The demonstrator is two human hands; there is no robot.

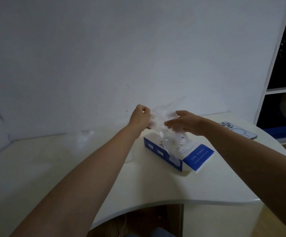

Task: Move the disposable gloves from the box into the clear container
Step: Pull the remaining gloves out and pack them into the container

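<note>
- Disposable gloves [159, 120] come up in a clear, crinkly bunch out of the blue and white box [198, 155]. The box lies nearest on the white table [138, 185].
- The gloves look very thin, light and soft. I think they will cling together and slip, so it is best to grab the whole bunch in the middle, not one loose edge.
- Just above the box, the left hand [139, 118] has its fingers curled tight around one side of the bunch.
- The right hand [186, 124] is on the other side. Its fingers reach out almost straight, with the thumb up. It touches the gloves, but I cannot tell if it pinches them.
- Off to the left, the clear container [129, 157] is very hard to see. A small white crumple [85, 135] shows there, maybe gloves.
- Farther back on the right lies a phone [238, 131].
</note>
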